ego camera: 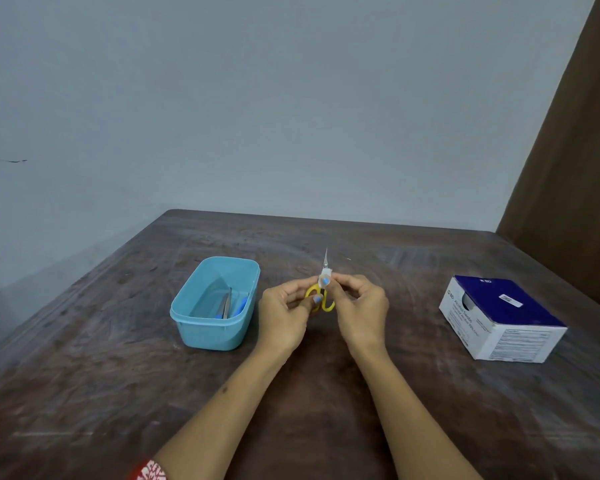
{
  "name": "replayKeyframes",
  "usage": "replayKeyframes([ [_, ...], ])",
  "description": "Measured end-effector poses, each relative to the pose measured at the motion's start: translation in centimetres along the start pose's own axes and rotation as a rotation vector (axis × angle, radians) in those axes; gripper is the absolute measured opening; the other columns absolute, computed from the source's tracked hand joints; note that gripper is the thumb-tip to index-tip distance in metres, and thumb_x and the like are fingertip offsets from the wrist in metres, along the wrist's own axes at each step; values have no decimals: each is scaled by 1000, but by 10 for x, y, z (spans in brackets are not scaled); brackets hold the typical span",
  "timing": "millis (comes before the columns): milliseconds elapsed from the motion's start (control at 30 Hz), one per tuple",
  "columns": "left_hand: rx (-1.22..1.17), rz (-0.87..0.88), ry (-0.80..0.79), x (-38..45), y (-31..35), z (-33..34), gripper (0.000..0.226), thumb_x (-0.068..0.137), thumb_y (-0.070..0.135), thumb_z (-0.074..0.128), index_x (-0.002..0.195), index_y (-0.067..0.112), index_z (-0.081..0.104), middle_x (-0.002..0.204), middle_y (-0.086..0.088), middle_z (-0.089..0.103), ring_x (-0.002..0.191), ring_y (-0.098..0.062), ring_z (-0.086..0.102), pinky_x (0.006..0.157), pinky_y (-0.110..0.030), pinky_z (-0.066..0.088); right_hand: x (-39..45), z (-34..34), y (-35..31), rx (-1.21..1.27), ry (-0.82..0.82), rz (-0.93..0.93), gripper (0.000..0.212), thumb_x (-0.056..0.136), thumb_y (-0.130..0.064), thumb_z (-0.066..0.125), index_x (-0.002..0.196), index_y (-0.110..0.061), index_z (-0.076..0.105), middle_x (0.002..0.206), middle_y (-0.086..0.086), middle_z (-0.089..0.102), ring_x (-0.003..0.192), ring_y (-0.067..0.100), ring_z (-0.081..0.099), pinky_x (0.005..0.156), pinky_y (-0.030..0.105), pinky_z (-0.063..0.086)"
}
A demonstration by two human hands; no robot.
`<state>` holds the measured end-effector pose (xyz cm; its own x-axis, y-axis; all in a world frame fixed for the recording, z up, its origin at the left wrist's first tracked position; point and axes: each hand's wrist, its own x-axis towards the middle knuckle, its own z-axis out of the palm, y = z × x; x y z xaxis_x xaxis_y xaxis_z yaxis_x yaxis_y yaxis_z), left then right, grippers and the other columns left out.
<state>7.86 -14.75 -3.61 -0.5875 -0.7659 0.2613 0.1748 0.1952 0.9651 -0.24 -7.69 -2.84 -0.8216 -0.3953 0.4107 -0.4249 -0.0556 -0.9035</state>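
Yellow-handled scissors are held point-up just right of a light-blue tub. The left hand grips the handles, and the right hand pinches a small white pad around the blades with curled fingers. Blue-handled metal tools lie inside the tub. Well to its right, a swab box rests on the surface.

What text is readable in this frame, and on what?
"BD": on the dark blue top of the swab box, and again on its white left side.
"Alcohol Swabs": on that white left side, beside the logo.
Too small to read: the barcode sticker on the box top.
Blurred, unreadable: the fine print on the box's white sides.
No text visible on the yellow-handled scissors, the white pad or the light blue tub.
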Motion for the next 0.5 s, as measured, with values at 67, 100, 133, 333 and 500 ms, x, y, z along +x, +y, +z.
replayKeyframes([
  [67, 1, 11, 13, 0, -1, 0, 36, 83, -5, 62, 98, 27, 69, 92, -3, 74, 87, -16, 70, 77, -33, 58, 0, -2, 0, -75, -13, -62, 13, 81, -16, 71, 94, -14, 75, 84, -8, 66, 82, 2, 62, 72, 15, 48],
  [100, 8, 20, 18, 0, -1, 0, 37, 83, -5, 62, 97, 29, 69, 92, -3, 74, 87, -16, 70, 78, -34, 58, 1, -2, 0, -107, -14, -89, 13, 81, -16, 71, 94, -15, 75, 83, -9, 65, 83, 3, 62, 74, 15, 47],
  [133, 16, 30, 23, 0, -1, 0, 37, 83, -5, 62, 98, 28, 69, 93, -3, 74, 88, -17, 70, 79, -36, 58, 1, -3, -1, -141, -14, -114, 13, 81, -16, 71, 93, -16, 75, 83, -9, 64, 84, 5, 62, 75, 16, 46],
  [333, 44, 56, 84, 3, -4, -2, 32, 82, -3, 64, 110, 12, 68, 97, -4, 73, 90, -17, 70, 82, -44, 57, 4, -5, 4, -334, -35, -221, 15, 82, -9, 68, 92, -17, 76, 89, 0, 70, 89, 20, 60, 80, 35, 47],
  [500, 8, 47, 74, 3, 0, -2, 32, 82, -4, 63, 111, 12, 67, 99, -4, 72, 92, -17, 69, 82, -41, 57, 1, -5, 2, -531, -29, -332, 19, 86, -13, 63, 98, -22, 73, 96, -5, 68, 95, 17, 53, 82, 32, 34],
])
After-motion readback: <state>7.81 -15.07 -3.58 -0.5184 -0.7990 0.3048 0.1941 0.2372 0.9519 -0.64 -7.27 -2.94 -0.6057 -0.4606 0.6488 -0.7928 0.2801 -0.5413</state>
